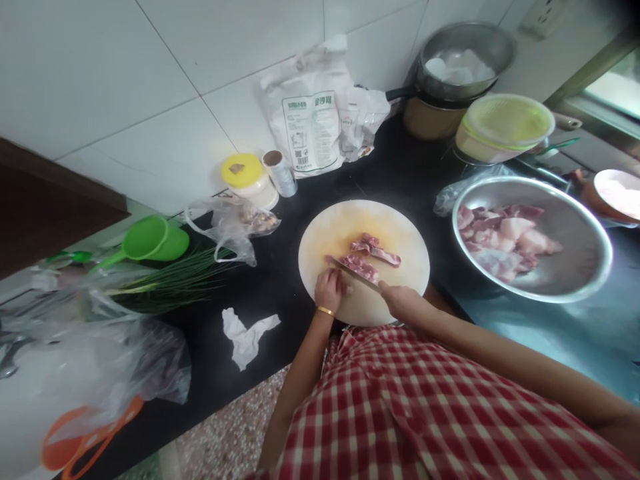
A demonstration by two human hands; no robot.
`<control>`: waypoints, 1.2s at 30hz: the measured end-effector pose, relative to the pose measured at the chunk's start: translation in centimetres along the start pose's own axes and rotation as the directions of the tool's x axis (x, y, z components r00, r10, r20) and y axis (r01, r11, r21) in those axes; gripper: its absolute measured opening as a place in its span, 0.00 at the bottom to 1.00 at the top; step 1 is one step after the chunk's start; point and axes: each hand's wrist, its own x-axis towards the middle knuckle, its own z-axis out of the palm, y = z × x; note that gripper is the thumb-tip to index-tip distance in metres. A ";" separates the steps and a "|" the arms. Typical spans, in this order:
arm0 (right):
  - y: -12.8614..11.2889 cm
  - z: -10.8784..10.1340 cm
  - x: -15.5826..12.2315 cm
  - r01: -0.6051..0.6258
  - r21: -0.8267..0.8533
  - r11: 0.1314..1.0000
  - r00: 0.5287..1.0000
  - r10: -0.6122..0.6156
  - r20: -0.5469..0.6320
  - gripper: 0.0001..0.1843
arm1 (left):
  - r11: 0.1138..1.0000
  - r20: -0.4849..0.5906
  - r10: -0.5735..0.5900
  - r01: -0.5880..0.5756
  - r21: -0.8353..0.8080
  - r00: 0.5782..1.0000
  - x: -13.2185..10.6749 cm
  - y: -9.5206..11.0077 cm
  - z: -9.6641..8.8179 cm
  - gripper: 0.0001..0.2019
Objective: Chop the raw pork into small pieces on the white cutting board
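Head view: the right hand point(400, 300) grips a knife point(357, 275) along meat point(364, 267) central on the board point(407, 243); the left hand point(330, 291) curls at eight o'clock, presumably for steadying, its hold unclear. A bowl point(583, 243) sits at three, likely for reach.

Glossy metal bowl point(575, 243), smooth board point(400, 230)

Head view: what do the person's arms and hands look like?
The left hand and right hand are ungloved, and both forearms are bare. A thin, gold-coloured bangle circles the left wrist; none shows on the right.
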 end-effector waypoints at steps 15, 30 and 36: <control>-2.2 -0.6 0.2 0.097 -0.066 0.993 0.994 -0.100 -0.043 0.23 | 0.999 -0.112 -0.048 0.046 -0.017 0.993 -0.9 0.3 0.2 0.07; -4.2 -1.2 3.1 0.159 -0.059 0.986 0.984 -0.163 -0.068 0.27 | 1.000 -0.120 0.004 -0.005 -0.008 0.993 -1.0 -0.1 0.7 0.06; -4.4 -0.6 3.3 0.113 -0.062 0.992 0.989 -0.119 -0.088 0.31 | 1.000 -0.095 0.026 -0.024 0.016 0.995 -1.2 -0.3 1.1 0.06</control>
